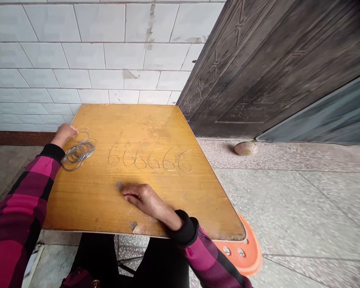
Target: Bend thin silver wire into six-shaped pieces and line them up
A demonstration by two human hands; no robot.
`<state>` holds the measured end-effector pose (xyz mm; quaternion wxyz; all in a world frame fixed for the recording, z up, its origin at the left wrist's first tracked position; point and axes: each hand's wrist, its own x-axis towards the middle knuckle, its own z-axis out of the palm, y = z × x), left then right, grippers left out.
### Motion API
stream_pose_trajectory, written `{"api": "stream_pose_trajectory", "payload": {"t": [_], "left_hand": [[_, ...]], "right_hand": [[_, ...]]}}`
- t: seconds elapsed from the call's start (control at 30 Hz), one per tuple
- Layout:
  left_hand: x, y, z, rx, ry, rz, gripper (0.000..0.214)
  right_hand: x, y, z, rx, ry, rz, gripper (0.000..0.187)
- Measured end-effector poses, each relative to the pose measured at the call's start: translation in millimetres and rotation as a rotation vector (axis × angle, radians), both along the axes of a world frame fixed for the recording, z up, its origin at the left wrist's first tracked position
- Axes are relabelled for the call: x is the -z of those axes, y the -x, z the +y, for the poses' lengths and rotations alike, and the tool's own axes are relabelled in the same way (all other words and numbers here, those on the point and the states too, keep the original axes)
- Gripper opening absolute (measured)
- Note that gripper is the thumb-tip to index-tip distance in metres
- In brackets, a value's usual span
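Observation:
At the left edge of the wooden table my left hand (66, 133) is closed, its fingertips on a thin wire that curves out to the right. Just below it lies a loose coil of silvery wire (79, 154). My right hand (144, 199) rests low over the table's near half, fingers together and curled, thumb beside them; no object shows in it. Its fingertips are beside a worn grey patch (119, 185) in the surface. Beyond this hand, several thin wire pieces bent like the figure six (153, 163) lie in a row across the middle.
The table (123, 124) stands against a white tiled wall (84, 56). A dark carved door (252, 68) rises at the right. An orange stool (249, 256) with holes is partly under the near right corner. A round pale object (246, 148) lies on the floor by the door.

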<state>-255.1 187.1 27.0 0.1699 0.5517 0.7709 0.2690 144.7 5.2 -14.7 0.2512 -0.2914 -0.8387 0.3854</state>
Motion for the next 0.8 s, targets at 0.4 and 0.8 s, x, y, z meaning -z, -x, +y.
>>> {"api": "stream_pose_trajectory", "payload": {"t": [0.4, 0.8], "left_hand": [[-42.2, -27, -36, -0.040, -0.269, -0.057, 0.013], [-34.3, -47, -105, 0.120, -0.642, 0.253, 0.021]], "right_hand": [[-3.2, 3, 2, 0.008, 0.066, -0.001, 0.017], [-46.4, 51, 87, 0.168, 0.251, 0.301, 0.027]]}}
